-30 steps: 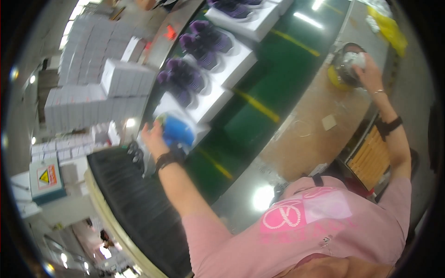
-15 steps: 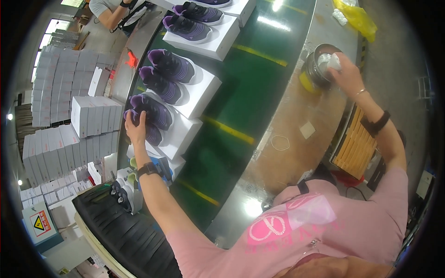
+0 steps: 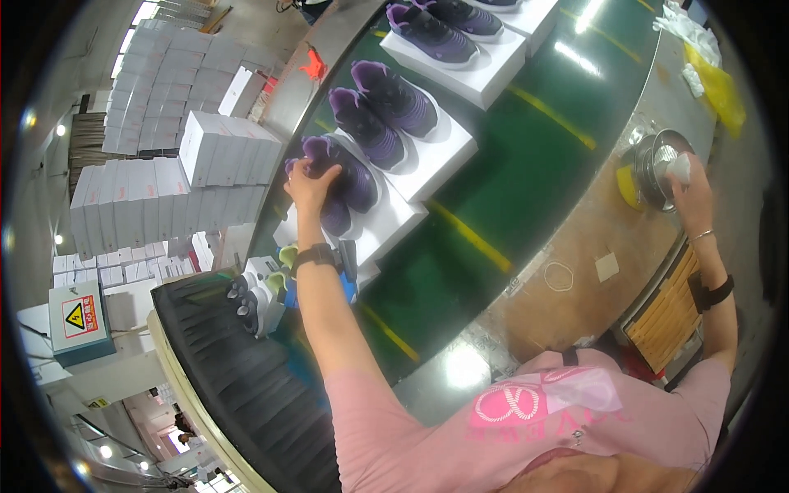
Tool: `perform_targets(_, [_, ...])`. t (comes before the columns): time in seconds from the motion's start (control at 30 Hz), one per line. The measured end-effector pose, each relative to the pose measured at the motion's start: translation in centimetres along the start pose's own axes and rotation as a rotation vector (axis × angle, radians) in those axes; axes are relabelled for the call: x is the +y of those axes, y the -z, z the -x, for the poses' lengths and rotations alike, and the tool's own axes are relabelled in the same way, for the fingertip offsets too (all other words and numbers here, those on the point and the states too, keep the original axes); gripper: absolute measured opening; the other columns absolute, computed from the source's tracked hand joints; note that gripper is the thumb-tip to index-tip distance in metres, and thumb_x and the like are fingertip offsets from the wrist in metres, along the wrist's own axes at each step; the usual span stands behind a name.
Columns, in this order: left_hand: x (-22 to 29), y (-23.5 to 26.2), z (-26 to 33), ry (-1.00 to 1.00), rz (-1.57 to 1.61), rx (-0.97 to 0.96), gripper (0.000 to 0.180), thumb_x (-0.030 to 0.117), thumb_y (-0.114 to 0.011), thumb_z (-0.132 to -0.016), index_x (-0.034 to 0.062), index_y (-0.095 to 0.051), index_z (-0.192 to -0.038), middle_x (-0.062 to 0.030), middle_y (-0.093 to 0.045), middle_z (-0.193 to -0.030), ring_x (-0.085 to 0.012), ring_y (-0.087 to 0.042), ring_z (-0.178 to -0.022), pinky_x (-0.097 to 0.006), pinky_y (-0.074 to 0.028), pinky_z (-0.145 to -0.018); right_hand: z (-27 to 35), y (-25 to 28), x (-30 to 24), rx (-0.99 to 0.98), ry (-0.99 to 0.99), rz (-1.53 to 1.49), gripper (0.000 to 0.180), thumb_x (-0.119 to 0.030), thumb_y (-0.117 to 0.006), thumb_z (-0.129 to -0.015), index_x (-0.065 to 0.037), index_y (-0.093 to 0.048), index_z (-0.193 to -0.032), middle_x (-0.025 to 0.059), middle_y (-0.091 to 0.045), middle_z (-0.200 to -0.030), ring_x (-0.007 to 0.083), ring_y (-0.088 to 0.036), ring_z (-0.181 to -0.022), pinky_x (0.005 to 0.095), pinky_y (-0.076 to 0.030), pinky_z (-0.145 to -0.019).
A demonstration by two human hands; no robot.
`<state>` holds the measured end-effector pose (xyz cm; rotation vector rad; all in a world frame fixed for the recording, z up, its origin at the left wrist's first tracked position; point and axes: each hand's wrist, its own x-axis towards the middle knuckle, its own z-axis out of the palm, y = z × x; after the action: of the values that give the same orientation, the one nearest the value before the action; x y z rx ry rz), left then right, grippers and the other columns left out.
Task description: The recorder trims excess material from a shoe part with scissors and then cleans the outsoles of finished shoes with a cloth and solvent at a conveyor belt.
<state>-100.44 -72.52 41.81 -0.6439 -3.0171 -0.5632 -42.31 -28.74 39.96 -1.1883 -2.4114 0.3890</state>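
Observation:
My left hand (image 3: 311, 191) has its thumb and fingers around the heel end of a black and purple sneaker (image 3: 335, 217). That sneaker sits beside its matching sneaker (image 3: 355, 182) on a white shoebox (image 3: 393, 225). Far to the right, my right hand (image 3: 695, 199) pinches a white wad (image 3: 680, 168), perhaps cloth or tissue, at the rim of a round metal bowl (image 3: 649, 168). Something yellow (image 3: 628, 186) shows beside the bowl's base.
More sneaker pairs (image 3: 382, 111) stand on white boxes along the green conveyor belt (image 3: 526, 164). Grey-white sneakers (image 3: 261, 300) sit by the black roller section (image 3: 222, 386). Stacked shoeboxes (image 3: 140, 205) fill the left. A yellow bag (image 3: 713, 89) lies beyond the bowl.
The whole view has swung, so the belt and table appear farther right. My left hand stays at the same sneaker, and my right hand still holds the white wad at the bowl.

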Motion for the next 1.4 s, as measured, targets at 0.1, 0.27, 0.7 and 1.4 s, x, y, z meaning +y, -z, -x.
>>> perform_targets(0.1, [-0.1,1.0,0.8,0.025,0.042,0.031,0.067,0.044,-0.089,-0.058,0.0084,-0.064,-0.109,-0.0164,-0.064,-0.107,-0.0373,-0.051,-0.110,-0.045,-0.036,-0.098,-0.2,0.6,-0.9,-0.005,0.044,-0.050,0.048,-0.014,-0.072,-0.084,-0.002,-0.051,-0.125,0.0208,-0.062,-0.115,0.0399,-0.061,-0.102,0.0401,-0.051,-0.085])
perform_targets(0.27, [-0.2,4.3,6.1,-0.004,0.005,0.125,0.059,0.040,-0.091,-0.056,0.0073,-0.066,-0.097,-0.0142,-0.061,-0.094,-0.0334,-0.053,-0.098,-0.047,-0.042,-0.087,0.5,0.8,-1.1,0.023,0.147,-0.015,0.051,-0.013,-0.073,-0.080,0.002,-0.052,-0.124,0.0244,-0.060,-0.116,0.0434,-0.058,-0.106,0.0437,-0.048,-0.090])
perform_targets(0.7, [0.8,5.1,39.3,0.997,1.695,-0.505,0.053,0.042,-0.051,-0.099,0.0138,-0.039,-0.142,-0.0171,-0.046,-0.142,-0.0426,-0.045,-0.129,-0.073,-0.031,-0.102,0.3,4.4,-4.1,0.043,0.063,-0.046,0.047,-0.013,-0.076,-0.076,-0.001,-0.053,-0.116,0.0210,-0.060,-0.107,0.0407,-0.060,-0.099,0.0455,-0.050,-0.085])
perform_targets(1.4, [5.5,-0.2,56.7,-0.062,-0.213,-0.580,0.033,0.013,-0.068,-0.077,0.0040,-0.065,-0.108,-0.0193,-0.056,-0.128,-0.0369,-0.050,-0.122,-0.048,-0.043,-0.096,1.0,5.1,-3.0,0.027,-0.066,-0.049,0.046,-0.024,-0.075,-0.081,-0.005,-0.052,-0.115,0.0179,-0.059,-0.113,0.0379,-0.062,-0.102,0.0444,-0.052,-0.085])
